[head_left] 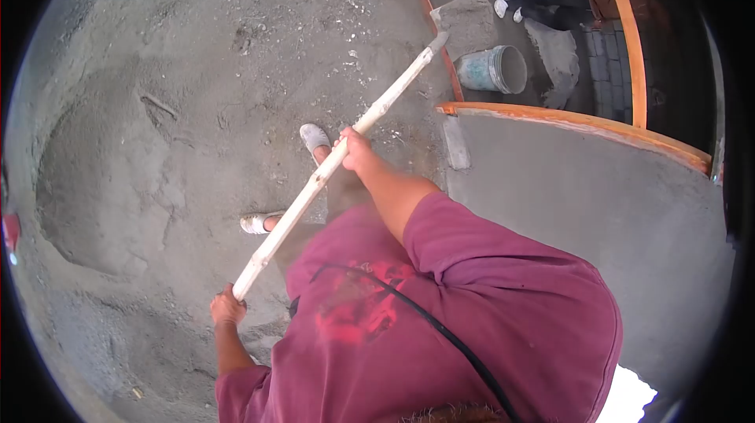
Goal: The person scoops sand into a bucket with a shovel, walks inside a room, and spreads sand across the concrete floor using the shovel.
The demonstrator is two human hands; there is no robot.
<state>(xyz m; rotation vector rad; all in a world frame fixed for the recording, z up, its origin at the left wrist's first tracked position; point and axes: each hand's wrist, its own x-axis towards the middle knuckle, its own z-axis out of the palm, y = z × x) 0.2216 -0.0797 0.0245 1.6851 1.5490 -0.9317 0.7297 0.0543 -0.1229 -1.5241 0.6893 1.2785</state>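
A long pale wooden handle (pixel 314 183) runs diagonally across the view, part of what looks like a shovel. Its far end meets a grey socket, and beyond that lies a flat, squarish blade (pixel 465 22) that appears covered with grey mortar. My left hand (pixel 228 307) is closed around the handle's near end. Further up, about the middle, my right hand (pixel 356 148) grips it too. The blade is inside the orange-framed opening, beside a whitish bucket (pixel 494 71) tipped toward the right.
An orange wooden frame (pixel 550 115) borders the opening. Inside are a person (pixel 554 10) in dark trousers and white shoes, grey blocks (pixel 605 69) and a mortar patch (pixel 554 61). Sandy mix (pixel 110 179) covers the ground at left. A smooth grey wall (pixel 582 195) stands at right.
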